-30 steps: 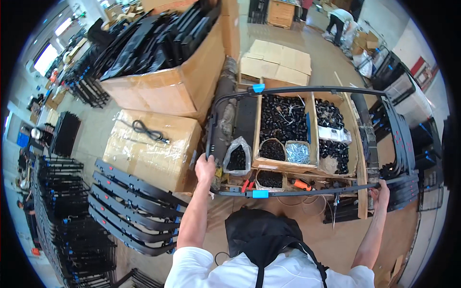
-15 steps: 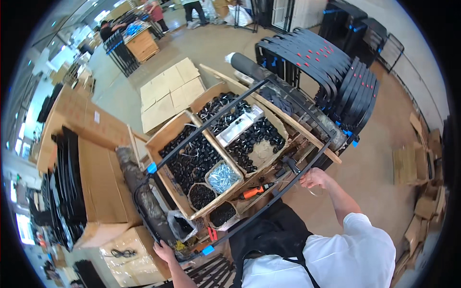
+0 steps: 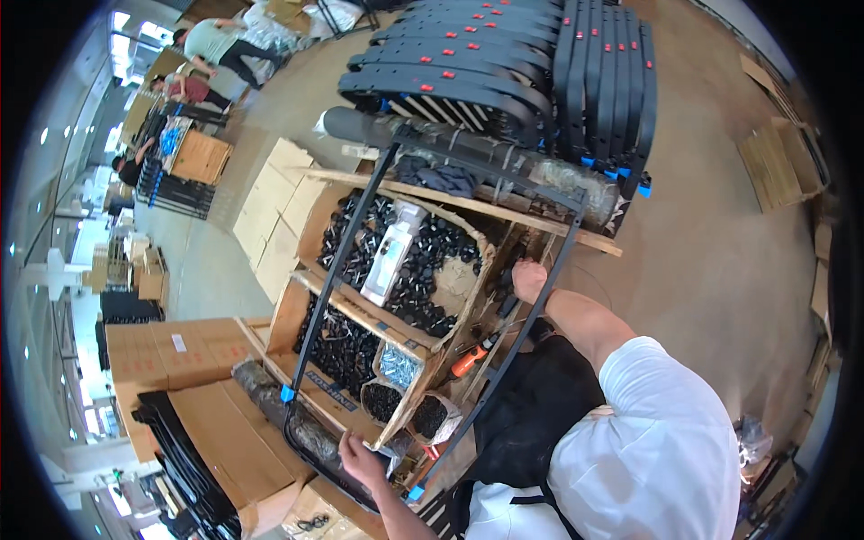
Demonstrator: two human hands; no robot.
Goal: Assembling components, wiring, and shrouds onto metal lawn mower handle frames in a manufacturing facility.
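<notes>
A black rectangular metal frame (image 3: 335, 270) with blue corner pieces lies across wooden-edged bins and two wrapped rollers. My right hand (image 3: 529, 281) reaches over its near right bar, fingers curled around a dark-handled tool (image 3: 507, 307) whose head is partly hidden. My left hand (image 3: 362, 463) hovers by the frame's near left corner, fingers apart and holding nothing. An orange-and-black power screwdriver (image 3: 469, 360) lies between the bins and the near bar. The bins hold black round-headed parts (image 3: 423, 301), silver screws (image 3: 399, 366) and small black screws (image 3: 382, 401).
Stacked black frames (image 3: 450, 76) with red marks stand beyond the far wrapped roller (image 3: 360, 126). Cardboard boxes (image 3: 238, 441) and black panels (image 3: 180, 454) are at the left. A white tray (image 3: 392, 255) sits among the black parts. Other people (image 3: 225, 45) are at the far left.
My right hand has moved from the frame's near right corner inward to the dark tool. My left hand has come off the frame's left corner. The view has turned to the right.
</notes>
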